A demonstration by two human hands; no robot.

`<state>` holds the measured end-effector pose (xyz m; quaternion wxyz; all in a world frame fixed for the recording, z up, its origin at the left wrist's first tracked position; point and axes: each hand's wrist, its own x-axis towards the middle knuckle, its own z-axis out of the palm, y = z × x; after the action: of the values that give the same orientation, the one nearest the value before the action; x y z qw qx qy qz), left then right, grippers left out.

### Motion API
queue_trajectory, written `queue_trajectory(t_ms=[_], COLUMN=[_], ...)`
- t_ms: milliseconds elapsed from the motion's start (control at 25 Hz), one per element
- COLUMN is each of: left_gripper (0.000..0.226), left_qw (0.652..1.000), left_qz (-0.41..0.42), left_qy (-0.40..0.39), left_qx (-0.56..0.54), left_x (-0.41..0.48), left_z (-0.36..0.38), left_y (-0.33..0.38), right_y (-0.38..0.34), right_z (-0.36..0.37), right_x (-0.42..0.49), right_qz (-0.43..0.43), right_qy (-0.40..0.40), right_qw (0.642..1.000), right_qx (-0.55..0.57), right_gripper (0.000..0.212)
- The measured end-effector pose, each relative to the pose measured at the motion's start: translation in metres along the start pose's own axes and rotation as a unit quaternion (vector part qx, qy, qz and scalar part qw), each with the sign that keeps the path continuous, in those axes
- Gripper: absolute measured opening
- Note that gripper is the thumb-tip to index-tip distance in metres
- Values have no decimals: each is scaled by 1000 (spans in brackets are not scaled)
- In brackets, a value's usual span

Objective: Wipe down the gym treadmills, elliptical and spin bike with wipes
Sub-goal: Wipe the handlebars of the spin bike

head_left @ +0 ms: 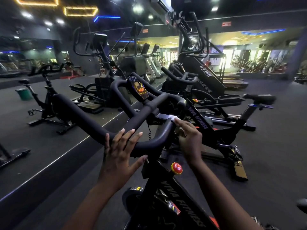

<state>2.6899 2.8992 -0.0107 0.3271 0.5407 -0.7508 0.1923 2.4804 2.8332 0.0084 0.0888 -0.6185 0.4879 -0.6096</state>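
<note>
Head view. Spin bike directly below the camera, black frame lettered VIVA FITNESS. It stands on the dark floor, close beside the mirror wall on the left.

Handlebar fills the centre of the frame. A small console with an orange-lit face sits at the far middle of the bar. Round red-and-yellow knob on the frame's top tube, between the two forearms.

Left hand is laid on the near bend of the handlebar. Fingers are straight and spread over the top of the bar, thumb stretched out beneath it, not closed round it. It holds nothing.

Right hand has its back to the camera. Its fingertips reach the metal slide at the bar's stem. A small bright white patch shows right at the tips (wipe or glare on metal, cannot tell which). The palm side is hidden, so I cannot tell how far this hand is closed or whether it has hold of anything.

Second bike to the right, well apart from the first. Tall black machine behind it. Green bin shows in the mirror, far left.
</note>
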Motion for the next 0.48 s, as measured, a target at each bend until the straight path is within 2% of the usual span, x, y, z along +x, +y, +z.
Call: queue_trajectory(t_ms=[120, 240, 360, 480], left_gripper=[64, 64, 64, 63], left_qw=[1000, 1000, 1000, 1000], left_qz=[-2, -1, -2, 10], left_qy=[-1, -3, -4, -5], left_qx=[2, 3, 0, -13], left_x=[2, 1, 1, 0], left_z=[-1, 0, 1, -3], left_y=[1, 2, 1, 0], right_y=[-14, -30, -45, -48], right_z=[16, 28, 31, 16], right_x=[-39, -70, -102, -106], right_qz=[92, 135, 89, -17], right_qy=[81, 134, 127, 70], right_qw=[987, 969, 976, 990], right_qx=[102, 156, 151, 124], right_gripper=[55, 50, 46, 43])
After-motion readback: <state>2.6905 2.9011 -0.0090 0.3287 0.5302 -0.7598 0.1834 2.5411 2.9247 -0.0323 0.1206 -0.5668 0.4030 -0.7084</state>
